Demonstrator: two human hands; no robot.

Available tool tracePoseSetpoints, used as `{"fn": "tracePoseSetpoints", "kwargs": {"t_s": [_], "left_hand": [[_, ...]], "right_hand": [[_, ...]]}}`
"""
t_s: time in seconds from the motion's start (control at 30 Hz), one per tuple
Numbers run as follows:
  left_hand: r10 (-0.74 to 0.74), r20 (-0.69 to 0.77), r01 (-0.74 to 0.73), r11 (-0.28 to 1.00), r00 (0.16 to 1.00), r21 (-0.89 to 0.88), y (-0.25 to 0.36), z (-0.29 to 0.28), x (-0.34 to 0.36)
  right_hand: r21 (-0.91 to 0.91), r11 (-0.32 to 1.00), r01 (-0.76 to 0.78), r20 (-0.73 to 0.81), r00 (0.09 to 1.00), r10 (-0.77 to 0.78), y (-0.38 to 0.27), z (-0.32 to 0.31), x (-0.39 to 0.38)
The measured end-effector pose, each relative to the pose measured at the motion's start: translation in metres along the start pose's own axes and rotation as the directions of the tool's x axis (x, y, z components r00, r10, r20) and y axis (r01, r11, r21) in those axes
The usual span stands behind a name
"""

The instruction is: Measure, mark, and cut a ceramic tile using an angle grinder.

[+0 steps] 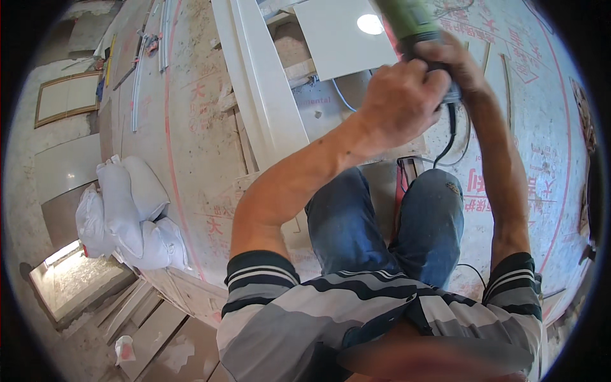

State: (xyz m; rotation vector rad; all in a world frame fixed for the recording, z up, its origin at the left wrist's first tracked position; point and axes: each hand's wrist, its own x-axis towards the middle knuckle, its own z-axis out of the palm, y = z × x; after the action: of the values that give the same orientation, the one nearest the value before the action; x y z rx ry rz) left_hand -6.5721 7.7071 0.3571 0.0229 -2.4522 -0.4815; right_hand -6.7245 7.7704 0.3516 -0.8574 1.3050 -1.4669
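Observation:
A green corded power tool (407, 22), smeared by motion at its far end, is held out in front of me at the top of the view. My left hand (405, 102) is closed round its rear part. Just beyond it, my right hand (450, 60) also grips the dark section of the body. The working end is out of the picture. From the rear a black cord (452, 127) hangs down towards my right knee. Below and left of the tool lies a white glossy panel (337, 44) with a bright round reflection.
Long white strips (258, 83) run along the floor on my left. White sacks (124, 210) are piled farther left, near a framed panel (69, 99). A printed protective sheet (197, 153) covers the floor. Something red-edged (402, 181) stands between my knees. Thin rods (143, 83) lie far left.

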Motion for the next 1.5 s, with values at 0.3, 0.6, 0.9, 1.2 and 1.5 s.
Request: {"fn": "tracePoseSetpoints", "kwargs": {"t_s": [0.3,0.6,0.9,1.2,1.5], "left_hand": [[-0.019,0.296,-0.011,0.995,0.955,0.101,-0.016,0.03,-0.092],[-0.579,0.771,0.749,-0.381,0.263,-0.542,-0.064,0.047,-0.122],[-0.729,0.496,0.191,-0.465,0.471,-0.865,-0.082,0.044,-0.118],[-0.766,0.516,0.293,-0.429,0.382,-0.854,-0.069,0.029,-0.142],[-0.792,0.535,0.424,-0.394,0.295,-0.816,-0.059,0.021,-0.144]], "right_hand": [[-0.473,0.873,-0.118,-0.131,0.989,0.063,0.11,0.044,-0.007],[-0.702,0.692,-0.17,-0.127,0.985,0.113,0.115,0.054,-0.038],[-0.279,0.925,-0.258,0.221,0.92,0.323,0.179,0.03,-0.15],[-0.275,0.807,-0.523,0.093,0.821,0.564,0.205,-0.019,-0.265],[-0.554,0.794,-0.249,0.004,0.953,0.302,0.245,0.001,-0.291]]}}
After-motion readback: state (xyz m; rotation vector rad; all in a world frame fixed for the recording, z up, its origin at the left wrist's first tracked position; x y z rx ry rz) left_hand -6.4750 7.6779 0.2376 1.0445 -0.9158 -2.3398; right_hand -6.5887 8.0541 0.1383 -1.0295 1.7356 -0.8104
